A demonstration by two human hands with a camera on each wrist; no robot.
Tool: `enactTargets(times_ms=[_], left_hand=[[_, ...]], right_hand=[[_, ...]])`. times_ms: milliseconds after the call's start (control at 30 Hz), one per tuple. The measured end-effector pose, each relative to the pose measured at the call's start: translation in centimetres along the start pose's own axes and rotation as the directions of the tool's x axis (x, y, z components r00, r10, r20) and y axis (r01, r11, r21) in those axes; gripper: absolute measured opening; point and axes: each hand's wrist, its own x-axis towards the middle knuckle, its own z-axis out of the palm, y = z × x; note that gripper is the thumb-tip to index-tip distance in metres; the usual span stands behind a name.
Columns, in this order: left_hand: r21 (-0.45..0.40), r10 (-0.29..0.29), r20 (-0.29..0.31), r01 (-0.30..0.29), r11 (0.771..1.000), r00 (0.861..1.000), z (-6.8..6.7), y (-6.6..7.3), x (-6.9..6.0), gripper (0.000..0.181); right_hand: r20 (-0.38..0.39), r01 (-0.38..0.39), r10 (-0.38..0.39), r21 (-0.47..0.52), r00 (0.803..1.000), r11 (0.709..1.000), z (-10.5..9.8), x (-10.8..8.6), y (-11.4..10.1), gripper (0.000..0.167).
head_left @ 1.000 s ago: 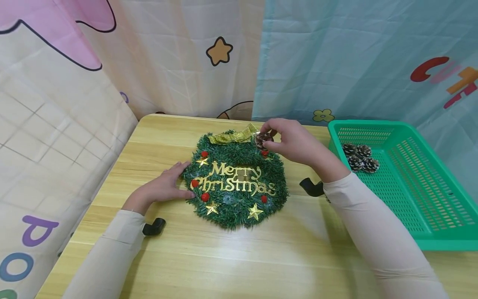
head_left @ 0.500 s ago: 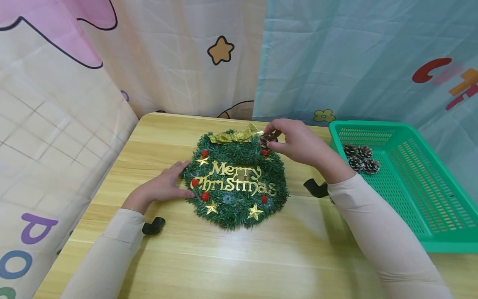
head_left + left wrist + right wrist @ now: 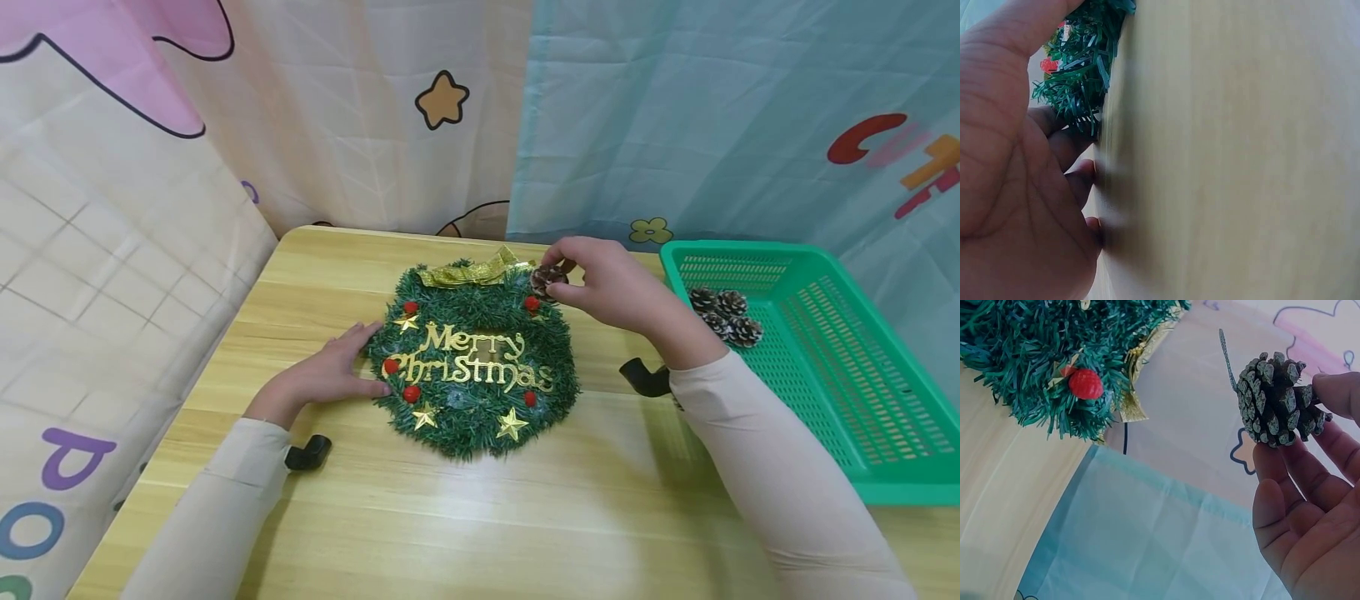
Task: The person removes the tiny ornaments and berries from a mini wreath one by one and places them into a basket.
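Observation:
A green tinsel wreath (image 3: 468, 429) lies on the wooden table, with gold "Merry Christmas" lettering (image 3: 487, 372), red berries, gold stars and a gold ribbon (image 3: 468, 273) at its top. Above its upper right edge, my right hand (image 3: 611, 283) pinches a brown pine cone (image 3: 1279, 403) with whitish tips between thumb and fingers. A thin stiff wire (image 3: 1227, 359) sticks out of the cone; in the right wrist view the cone is apart from the wreath. My left hand (image 3: 322, 375) rests along the wreath's left edge, fingers loosely extended and fingertips on the table, its thumb touching the greenery.
To the right stands a green plastic basket (image 3: 873, 487) with several pine cones (image 3: 726, 315) in its far left corner. Black wrist mounts (image 3: 311, 454) stick out near both wrists. Printed curtains (image 3: 360, 108) hang behind the table's back edge and on the left.
My right hand has shifted slightly to the right with the pine cone, away from the gold ribbon. The left hand and the wreath stay in place.

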Motion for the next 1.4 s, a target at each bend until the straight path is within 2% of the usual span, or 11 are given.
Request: enactTargets(times_ms=[300, 967, 1400], left_hand=[[-0.003, 0.006, 0.002, -0.006, 1.0, 1.0, 0.0, 0.1, 0.0, 0.111], [-0.01, 0.003, 0.003, -0.003, 1.0, 1.0, -0.3, 0.2, -0.1, 0.11], [-0.01, -0.001, 0.004, 0.001, 1.0, 1.0, 0.0, -0.2, 0.2, 0.111]], right_hand=[[-0.014, -0.011, 0.01, -0.033, 1.0, 0.999, -0.9, -1.1, 0.2, 0.022], [-0.021, -0.101, 0.1, -0.045, 0.995, 0.994, -2.8, -3.3, 1.5, 0.023], [-0.032, -0.156, 0.155, -0.052, 0.987, 0.986, -4.1, -4.8, 2.6, 0.029]])
